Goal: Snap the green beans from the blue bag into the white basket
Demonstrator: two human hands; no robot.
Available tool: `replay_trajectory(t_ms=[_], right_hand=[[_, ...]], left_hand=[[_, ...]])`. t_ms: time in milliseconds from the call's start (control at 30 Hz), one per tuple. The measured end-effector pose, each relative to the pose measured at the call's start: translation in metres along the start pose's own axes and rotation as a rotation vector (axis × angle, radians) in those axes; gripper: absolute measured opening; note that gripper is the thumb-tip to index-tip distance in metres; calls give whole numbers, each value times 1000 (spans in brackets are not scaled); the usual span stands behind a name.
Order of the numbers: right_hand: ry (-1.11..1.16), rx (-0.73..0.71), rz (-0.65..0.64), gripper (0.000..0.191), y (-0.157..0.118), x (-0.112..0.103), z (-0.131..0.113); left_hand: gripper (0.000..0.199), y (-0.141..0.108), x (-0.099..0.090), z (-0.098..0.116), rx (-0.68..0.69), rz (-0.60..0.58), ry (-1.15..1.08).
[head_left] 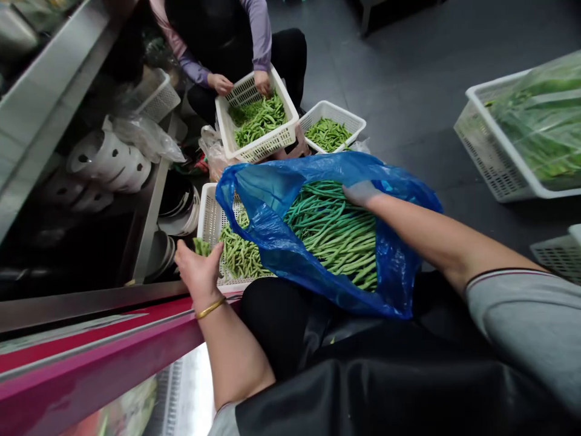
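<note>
My left hand (pixel 200 269), with a gold bangle at the wrist, is curled around a short bunch of green bean pieces (pixel 201 246). It hovers at the left end of a white basket (pixel 208 209) that contains cut beans (pixel 240 251). On my lap lies an open blue plastic bag (pixel 290 248) full of long beans (pixel 338 233). My right hand (pixel 362 192) reaches into the bag at its far side and touches the long beans. Its fingers look greyish and blurred, so their grip does not show.
Opposite me, a person's hands (pixel 263 83) work over a white basket (pixel 276 142) of cut beans. Beside it stands a smaller basket (pixel 356 127) of bean pieces. Bagged greens fill a crate (pixel 499 157) at right. Metal shelving (pixel 152 224) with white containers (pixel 109 160) borders my left.
</note>
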State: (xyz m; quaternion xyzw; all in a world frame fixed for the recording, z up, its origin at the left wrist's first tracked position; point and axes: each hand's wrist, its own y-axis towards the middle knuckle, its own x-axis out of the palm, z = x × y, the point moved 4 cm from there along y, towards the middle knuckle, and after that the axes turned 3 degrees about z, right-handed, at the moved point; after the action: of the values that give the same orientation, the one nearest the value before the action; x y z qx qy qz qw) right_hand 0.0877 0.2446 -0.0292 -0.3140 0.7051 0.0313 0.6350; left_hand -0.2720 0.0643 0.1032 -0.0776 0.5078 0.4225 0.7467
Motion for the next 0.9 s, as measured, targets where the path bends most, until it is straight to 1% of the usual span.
replay_trajectory(t_ms=[33,67,100,133,167,200,233,267,300,333,367,400,433,467,500,567,600,633,667,700,733,767,800,833,867,900], right_hand=[[-2,-1,1,35,2,1,2],[-6,5,5,34,1,1,4],[-13,12,9,33,-3,1,5],[-20,9,8,31,-11,1,4],[-32,-1,7,29,-21,2,2],[-49,-19,9,28,-35,4,-2],[-68,-45,15,28,-51,7,-8],[-86,-76,25,28,-69,11,-15],[-97,-109,38,28,-87,17,-23],[-98,-138,50,28,-104,24,-32],[-93,-161,65,29,-120,31,-40],[-80,-174,84,28,-133,39,-48],[-66,-186,108,28,-142,45,-55],[-51,-193,138,28,-148,50,-60],[-31,-197,170,28,-152,52,-64],[63,-226,212,29,-153,49,-68],[153,-274,199,29,-152,45,-70],[271,-344,148,29,-153,40,-72],[408,-424,50,29,-156,36,-74],[549,-500,-87,29,-161,32,-77],[668,-545,-249,30,-168,30,-79],[752,-549,-406,33,-176,29,-80],[797,-515,-523,36,-185,30,-80],[812,-459,-567,40,-192,32,-77],[815,-389,-528,43,-196,33,-73],[824,-310,-430,45,-198,35,-68]], left_hand=[[83,-9,-5,7,30,36,-46],[84,-24,-9,18,66,58,-148],[76,-43,-9,32,102,18,-304],[61,-65,-4,48,109,-120,-484],[50,-90,7,66,105,-360,-643],[43,-120,23,84,89,-678,-761],[40,-150,40,99,37,-971,-841],[39,-177,58,110,-66,-1204,-899],[40,-198,77,116,-215,-1337,-947],[41,-214,97,117,-389,-1364,-994],[41,-225,115,116,-548,-1343,-1015],[40,-232,131,113,-659,-1321,-1021],[38,-236,144,110,-734,-1278,-1031],[35,-237,153,107,-776,-1207,-1061],[30,-235,159,104,-795,-1127,-1093],[21,-230,160,102,-802,-997,-1161],[19,-227,157,104,-793,-973,-1199],[19,-224,154,106,-778,-974,-1241],[19,-221,150,110,-758,-985,-1288],[18,-217,147,113,-736,-993,-1334],[17,-213,143,116,-719,-990,-1369],[15,-208,140,116,-712,-977,-1389],[13,-205,138,116,-719,-963,-1392],[11,-202,137,115,-735,-961,-1383],[10,-202,137,114,-754,-973,-1370],[11,-203,137,113,-773,-995,-1361]])
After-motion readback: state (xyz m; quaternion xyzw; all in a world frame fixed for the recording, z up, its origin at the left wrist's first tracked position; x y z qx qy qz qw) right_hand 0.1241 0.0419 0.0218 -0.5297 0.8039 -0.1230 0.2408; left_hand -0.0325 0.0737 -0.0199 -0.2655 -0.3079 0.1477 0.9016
